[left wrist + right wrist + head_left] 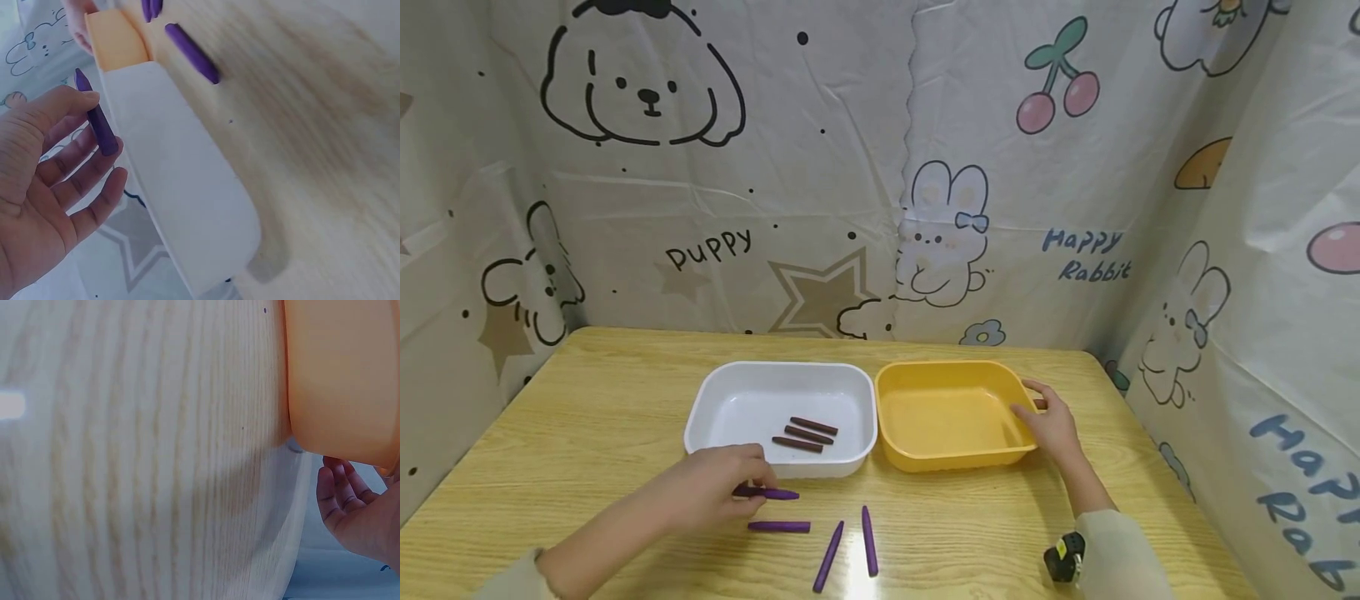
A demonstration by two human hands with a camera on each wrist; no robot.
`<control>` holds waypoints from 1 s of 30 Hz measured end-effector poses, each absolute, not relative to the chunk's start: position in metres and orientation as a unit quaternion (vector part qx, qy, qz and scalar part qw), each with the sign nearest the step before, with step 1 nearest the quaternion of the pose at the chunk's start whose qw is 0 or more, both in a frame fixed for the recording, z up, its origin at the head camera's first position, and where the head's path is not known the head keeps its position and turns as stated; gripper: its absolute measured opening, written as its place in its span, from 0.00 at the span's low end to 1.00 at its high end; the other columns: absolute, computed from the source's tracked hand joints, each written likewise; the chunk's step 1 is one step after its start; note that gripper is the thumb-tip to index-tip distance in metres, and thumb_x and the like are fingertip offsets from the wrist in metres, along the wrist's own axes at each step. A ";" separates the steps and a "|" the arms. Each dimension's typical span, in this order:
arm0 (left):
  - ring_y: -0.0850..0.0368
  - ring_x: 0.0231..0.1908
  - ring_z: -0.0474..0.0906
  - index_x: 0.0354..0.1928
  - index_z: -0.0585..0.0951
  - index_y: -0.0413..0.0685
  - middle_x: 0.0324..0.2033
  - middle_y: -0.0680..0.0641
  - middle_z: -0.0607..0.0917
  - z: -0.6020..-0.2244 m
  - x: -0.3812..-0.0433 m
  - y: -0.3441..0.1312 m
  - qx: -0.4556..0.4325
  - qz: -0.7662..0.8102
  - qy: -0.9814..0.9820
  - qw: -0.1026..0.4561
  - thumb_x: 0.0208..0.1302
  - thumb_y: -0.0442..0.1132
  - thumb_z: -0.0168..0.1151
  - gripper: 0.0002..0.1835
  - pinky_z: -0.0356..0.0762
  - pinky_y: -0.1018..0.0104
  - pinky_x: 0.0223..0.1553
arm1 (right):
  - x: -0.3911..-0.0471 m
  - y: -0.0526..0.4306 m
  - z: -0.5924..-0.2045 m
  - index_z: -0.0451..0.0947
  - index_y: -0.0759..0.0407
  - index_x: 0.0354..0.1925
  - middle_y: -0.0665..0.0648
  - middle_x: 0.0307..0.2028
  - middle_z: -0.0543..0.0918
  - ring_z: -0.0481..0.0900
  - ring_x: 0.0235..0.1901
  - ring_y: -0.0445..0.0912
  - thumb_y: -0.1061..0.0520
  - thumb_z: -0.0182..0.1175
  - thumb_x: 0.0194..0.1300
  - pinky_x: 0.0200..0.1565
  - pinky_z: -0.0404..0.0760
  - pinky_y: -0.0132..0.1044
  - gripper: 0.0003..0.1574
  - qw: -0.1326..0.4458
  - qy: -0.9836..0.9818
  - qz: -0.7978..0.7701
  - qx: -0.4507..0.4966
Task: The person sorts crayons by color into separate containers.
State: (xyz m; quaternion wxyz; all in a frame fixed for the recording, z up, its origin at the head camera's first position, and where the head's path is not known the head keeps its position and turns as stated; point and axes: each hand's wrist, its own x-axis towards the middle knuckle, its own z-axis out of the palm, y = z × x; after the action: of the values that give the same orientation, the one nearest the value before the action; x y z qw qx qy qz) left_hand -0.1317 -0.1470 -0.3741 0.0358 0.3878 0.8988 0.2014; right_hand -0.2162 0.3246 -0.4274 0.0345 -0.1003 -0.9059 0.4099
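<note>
While a purple crayon point(784, 494) is pinched in the left hand point(724, 482) near the front of the white tub point(737, 417), I count three brown crayons point(808, 435) inside. Just beside stands the yellow tub point(951, 421), its right rim gripped by the right hand point(1058, 427). Three more purple crayons point(779, 527) lie on the table point(610, 400).

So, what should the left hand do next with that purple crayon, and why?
Probably carry the purple crayon, pinched in the left hand, over to the yellow tub: the white tub shows only brown crayons, and the right hand holds the yellow tub's side.
</note>
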 end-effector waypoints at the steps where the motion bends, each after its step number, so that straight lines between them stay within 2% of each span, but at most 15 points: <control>1: 0.72 0.27 0.67 0.34 0.83 0.57 0.29 0.63 0.75 -0.372 -0.133 -0.146 0.389 0.199 0.899 0.031 0.55 0.37 0.64 0.05 0.69 0.75 0.28 | -0.216 0.325 -0.427 0.60 0.58 0.67 0.72 0.55 0.69 0.72 0.50 0.60 0.52 0.56 0.65 0.39 0.80 0.39 0.35 0.034 -0.906 0.409 -0.101; 18: 0.68 0.27 0.70 0.35 0.84 0.53 0.29 0.59 0.78 -0.349 -0.157 -0.122 0.386 0.170 0.906 -0.021 0.56 0.40 0.64 0.05 0.69 0.72 0.29 | -0.216 0.325 -0.428 0.60 0.58 0.67 0.72 0.54 0.69 0.73 0.49 0.60 0.52 0.57 0.65 0.39 0.81 0.39 0.35 0.035 -0.903 0.416 -0.100; 30: 0.67 0.27 0.70 0.37 0.84 0.53 0.29 0.59 0.77 -0.342 -0.173 -0.095 0.368 0.196 0.909 -0.006 0.56 0.42 0.65 0.06 0.69 0.75 0.29 | -0.218 0.326 -0.430 0.60 0.58 0.67 0.72 0.54 0.69 0.73 0.48 0.60 0.52 0.57 0.65 0.38 0.80 0.38 0.35 0.035 -0.902 0.419 -0.097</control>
State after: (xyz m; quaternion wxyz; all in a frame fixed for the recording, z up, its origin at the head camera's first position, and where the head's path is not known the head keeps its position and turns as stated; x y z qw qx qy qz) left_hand -0.1735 -0.0947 -0.3422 -0.0057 0.3680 0.9090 0.1957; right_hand -0.2178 0.3262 -0.4298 0.0353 -0.0973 -0.9019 0.4193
